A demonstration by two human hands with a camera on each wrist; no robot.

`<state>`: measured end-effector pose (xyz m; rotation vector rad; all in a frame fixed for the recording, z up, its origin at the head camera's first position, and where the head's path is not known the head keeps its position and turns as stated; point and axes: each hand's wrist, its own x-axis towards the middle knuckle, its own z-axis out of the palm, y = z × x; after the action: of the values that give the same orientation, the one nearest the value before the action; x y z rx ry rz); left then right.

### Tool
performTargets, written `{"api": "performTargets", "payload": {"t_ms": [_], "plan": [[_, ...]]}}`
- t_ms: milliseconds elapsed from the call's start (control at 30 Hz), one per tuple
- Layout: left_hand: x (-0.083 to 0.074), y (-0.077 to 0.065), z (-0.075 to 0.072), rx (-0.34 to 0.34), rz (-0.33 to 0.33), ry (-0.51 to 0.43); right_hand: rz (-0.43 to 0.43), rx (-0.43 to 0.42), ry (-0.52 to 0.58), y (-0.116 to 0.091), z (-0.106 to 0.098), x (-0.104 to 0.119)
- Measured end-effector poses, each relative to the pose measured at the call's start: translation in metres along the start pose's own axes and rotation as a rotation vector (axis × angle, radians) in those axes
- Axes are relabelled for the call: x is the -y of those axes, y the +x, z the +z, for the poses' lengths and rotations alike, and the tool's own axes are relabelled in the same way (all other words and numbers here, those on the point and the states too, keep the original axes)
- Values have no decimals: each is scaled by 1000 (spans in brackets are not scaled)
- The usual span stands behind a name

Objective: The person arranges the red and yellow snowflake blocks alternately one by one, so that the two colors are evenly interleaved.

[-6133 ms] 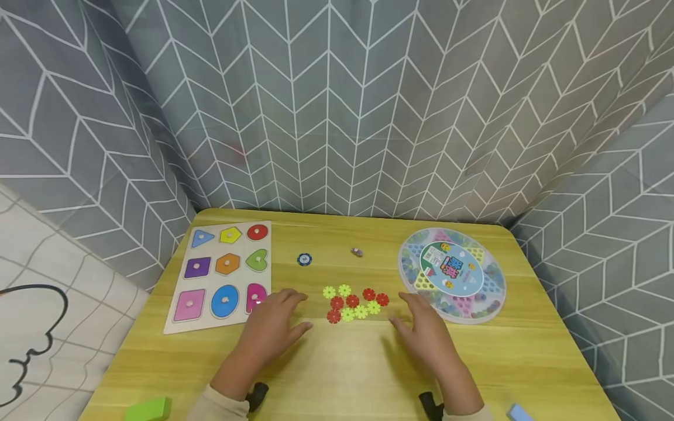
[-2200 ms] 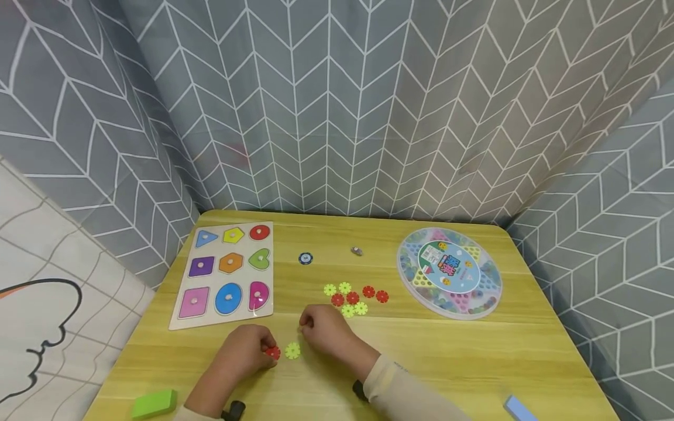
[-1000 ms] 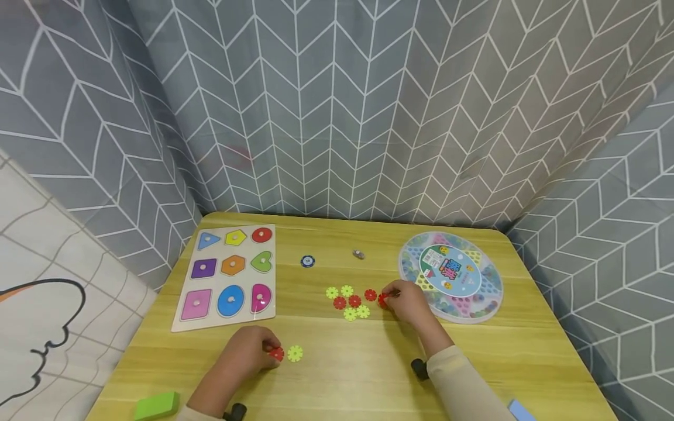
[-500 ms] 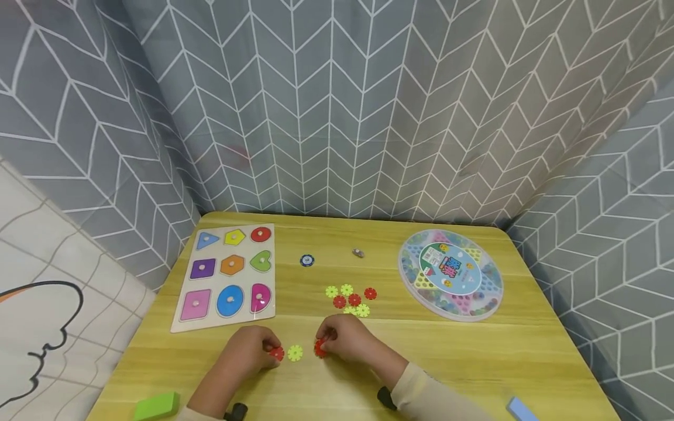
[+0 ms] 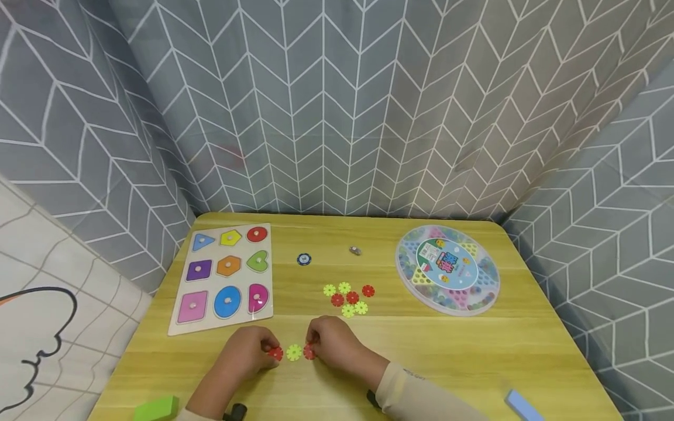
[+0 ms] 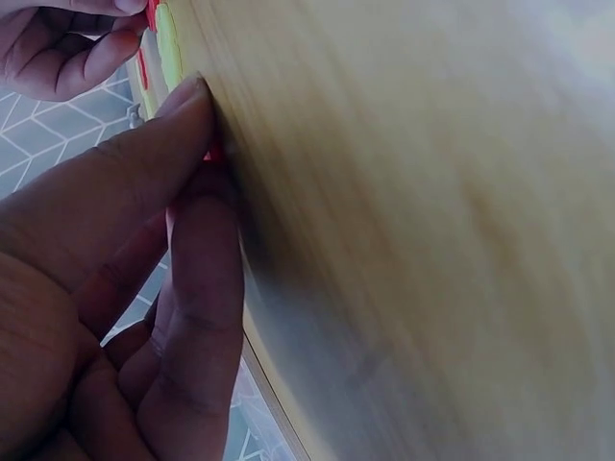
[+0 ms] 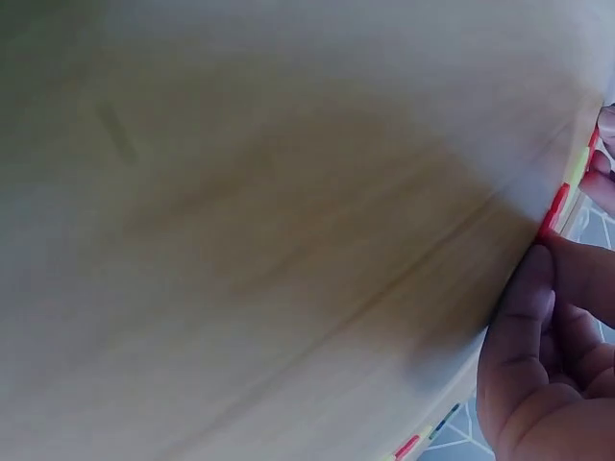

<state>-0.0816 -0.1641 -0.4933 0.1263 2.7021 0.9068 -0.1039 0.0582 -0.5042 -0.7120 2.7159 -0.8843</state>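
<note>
My left hand (image 5: 248, 352) pinches a red notched, flower-shaped disc (image 5: 276, 353) between thumb and finger, low at the tabletop. A yellow-green disc (image 5: 293, 352) of the same shape lies flat just to its right. On that disc's other side my right hand (image 5: 337, 344) holds a second red disc (image 5: 309, 351) by its right edge, so the three form a short row. In the right wrist view the right fingertips grip this red disc (image 7: 554, 211) close over the wood. Farther back, several loose yellow-green and red discs (image 5: 352, 297) lie in a cluster.
A shape-puzzle board (image 5: 210, 316) with knobbed pieces lies at the left, a round game box (image 5: 447, 266) at the right. Behind the cluster are a blue-and-white chip (image 5: 303, 259) and a small grey object (image 5: 355, 250). Green (image 5: 157, 408) and blue (image 5: 523, 404) blocks lie near the front.
My right hand has taken a red disc from the cluster's right end and brought it left and nearer, beside the yellow-green disc. The left hand has stayed on its red disc.
</note>
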Motion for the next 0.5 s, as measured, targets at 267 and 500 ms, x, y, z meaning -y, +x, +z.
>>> {"api": "performTargets", "payload": {"t_ms": [267,500], "plan": [[2,0,-2,-15,-11,-19,25,-12,53,4,-10,-4],[3,1,2,13,-39,-32,149,-149,52,0,-56,-46]]}}
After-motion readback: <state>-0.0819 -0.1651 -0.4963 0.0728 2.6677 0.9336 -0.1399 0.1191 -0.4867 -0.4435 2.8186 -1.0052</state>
